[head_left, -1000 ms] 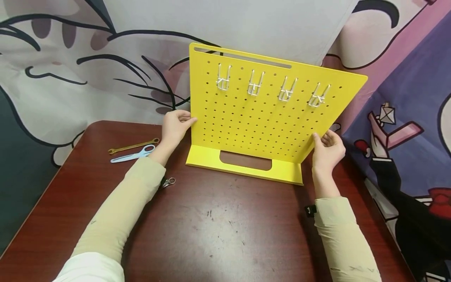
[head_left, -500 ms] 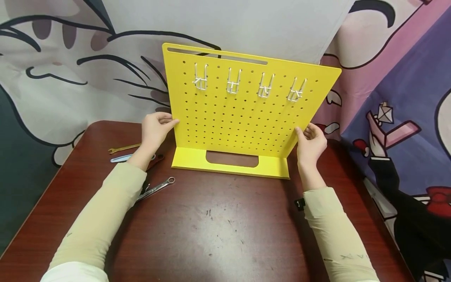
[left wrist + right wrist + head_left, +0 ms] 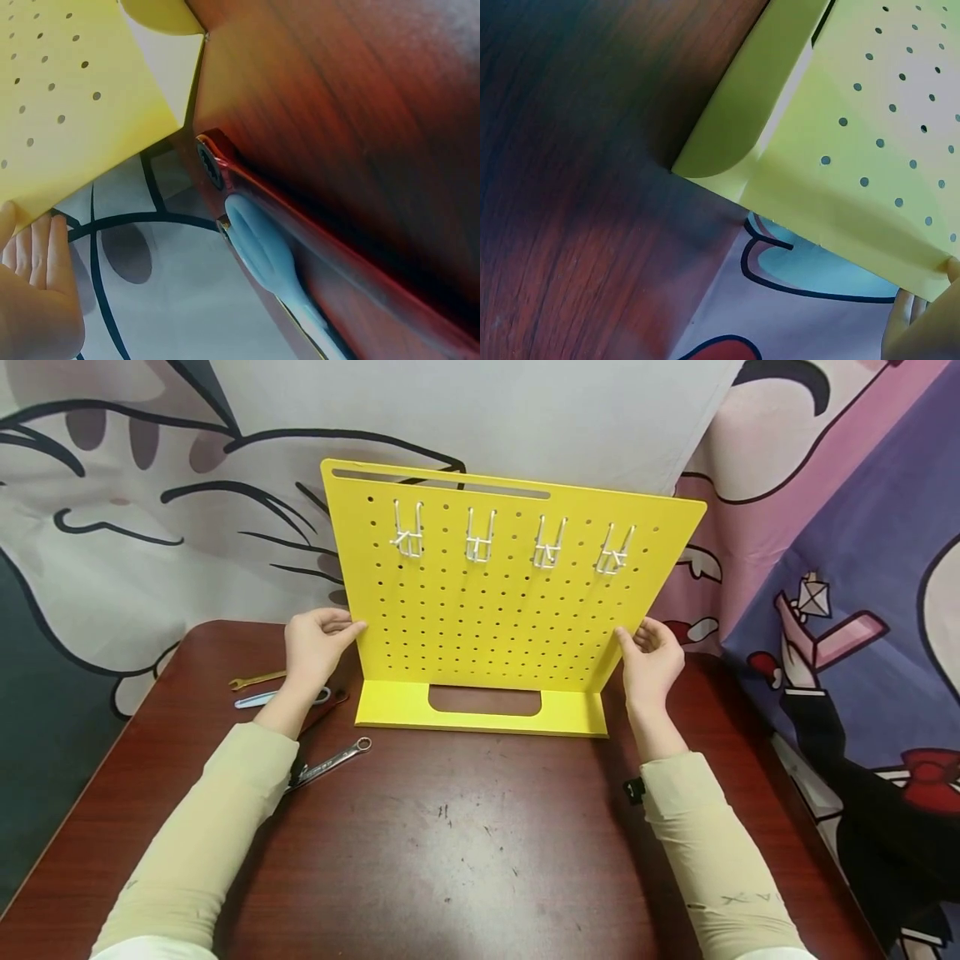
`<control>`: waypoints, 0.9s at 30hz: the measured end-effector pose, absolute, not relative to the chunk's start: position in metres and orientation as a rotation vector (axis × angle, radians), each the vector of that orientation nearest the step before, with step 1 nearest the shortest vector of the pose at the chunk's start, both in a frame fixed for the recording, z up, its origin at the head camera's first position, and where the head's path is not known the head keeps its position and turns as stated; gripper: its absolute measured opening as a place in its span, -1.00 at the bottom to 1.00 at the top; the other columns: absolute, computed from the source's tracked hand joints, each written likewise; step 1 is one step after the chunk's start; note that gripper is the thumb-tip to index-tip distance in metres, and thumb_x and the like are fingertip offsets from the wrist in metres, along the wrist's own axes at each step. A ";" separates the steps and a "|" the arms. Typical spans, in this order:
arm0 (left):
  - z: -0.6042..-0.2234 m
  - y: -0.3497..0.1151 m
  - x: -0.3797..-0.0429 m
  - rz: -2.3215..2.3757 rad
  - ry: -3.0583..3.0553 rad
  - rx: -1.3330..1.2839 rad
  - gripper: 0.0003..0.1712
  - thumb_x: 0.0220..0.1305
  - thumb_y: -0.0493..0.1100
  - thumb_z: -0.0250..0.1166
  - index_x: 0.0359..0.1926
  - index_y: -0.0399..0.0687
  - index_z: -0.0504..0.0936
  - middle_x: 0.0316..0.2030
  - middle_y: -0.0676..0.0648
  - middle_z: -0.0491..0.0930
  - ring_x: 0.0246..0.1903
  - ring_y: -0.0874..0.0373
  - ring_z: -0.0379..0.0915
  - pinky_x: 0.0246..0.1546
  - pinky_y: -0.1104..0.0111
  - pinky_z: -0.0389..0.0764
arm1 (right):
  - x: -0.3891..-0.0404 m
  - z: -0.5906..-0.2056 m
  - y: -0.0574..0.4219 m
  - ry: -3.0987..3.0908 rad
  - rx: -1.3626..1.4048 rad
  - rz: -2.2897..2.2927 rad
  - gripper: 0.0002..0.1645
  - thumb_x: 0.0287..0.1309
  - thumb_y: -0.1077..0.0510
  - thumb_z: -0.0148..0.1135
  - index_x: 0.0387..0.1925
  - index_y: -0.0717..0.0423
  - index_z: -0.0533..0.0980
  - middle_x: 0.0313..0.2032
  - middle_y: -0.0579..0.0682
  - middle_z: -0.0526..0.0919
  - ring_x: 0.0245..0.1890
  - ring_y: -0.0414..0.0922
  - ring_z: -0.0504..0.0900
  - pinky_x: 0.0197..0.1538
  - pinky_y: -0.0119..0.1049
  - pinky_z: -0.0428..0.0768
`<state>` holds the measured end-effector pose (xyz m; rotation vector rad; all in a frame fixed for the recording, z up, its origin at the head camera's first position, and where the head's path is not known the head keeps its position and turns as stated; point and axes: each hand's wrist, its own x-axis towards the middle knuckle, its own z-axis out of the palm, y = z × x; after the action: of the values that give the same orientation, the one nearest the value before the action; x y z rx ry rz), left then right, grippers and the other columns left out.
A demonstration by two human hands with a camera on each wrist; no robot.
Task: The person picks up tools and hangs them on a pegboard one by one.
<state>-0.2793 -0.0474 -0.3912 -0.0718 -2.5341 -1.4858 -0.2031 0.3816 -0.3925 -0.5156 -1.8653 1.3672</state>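
A yellow pegboard point(image 3: 491, 618) stands upright on its flat foot point(image 3: 393, 706) toward the back of the table. Several white wire hooks point(image 3: 478, 539) hang in a row near its top. My left hand point(image 3: 311, 647) pinches the board's left edge, thumb in front and fingers behind. At the opposite edge, my right hand point(image 3: 651, 664) holds the board likewise between thumb and fingers. The left wrist view shows the left hand point(image 3: 37, 289) at the board's side edge; in the right wrist view, the right hand point(image 3: 926, 319) is partly cut off at the corner.
Left of the board lie a gold wrench point(image 3: 257, 680), light blue scissors point(image 3: 255, 699), a red-handled tool point(image 3: 327, 708) and a silver wrench point(image 3: 333, 764), partly hidden by my left arm. A printed cloth point(image 3: 225, 560) hangs behind the brown table point(image 3: 465, 843).
The pegboard has slid left across the table and turned slightly, with both hands keeping hold of its edges. Most of the shift came first; the last half second shows a small one.
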 end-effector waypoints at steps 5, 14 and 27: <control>-0.393 -0.047 -0.278 -1.488 -2.524 -0.052 -0.62 0.39 -0.16 0.47 0.09 -0.35 0.76 0.00 -0.38 0.78 0.05 -0.21 0.76 -0.24 0.76 0.45 | -0.202 -0.390 0.384 -1.904 -0.494 1.362 -0.59 0.22 0.31 0.50 0.07 0.39 0.65 -0.31 -0.26 0.59 -0.26 -0.40 0.59 0.02 -0.54 0.61; -0.394 -0.046 -0.278 -1.489 -2.524 -0.040 -0.62 0.40 -0.16 0.47 0.09 -0.35 0.76 0.01 -0.38 0.78 0.06 -0.19 0.77 -0.16 0.65 0.60 | -0.195 -0.374 0.391 -1.985 -0.435 1.181 -0.62 0.28 0.23 0.49 0.09 0.26 0.67 -0.01 0.15 0.78 -0.12 -0.27 0.70 0.13 -0.43 0.68; -0.396 -0.045 -0.279 -1.454 -2.536 -0.038 -0.62 0.42 -0.17 0.45 0.11 -0.36 0.74 0.02 -0.37 0.78 0.06 -0.19 0.77 0.06 0.32 0.77 | -0.197 -0.304 0.405 -1.879 -0.179 0.855 -0.69 0.36 0.11 0.43 0.08 0.09 0.70 0.03 0.03 0.74 0.13 -0.26 0.65 0.29 -0.51 0.54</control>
<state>-0.2793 -0.0451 -0.3959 -0.0385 -2.5360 -1.4538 -0.1968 0.4049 -0.3044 -0.1788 -1.8793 0.8547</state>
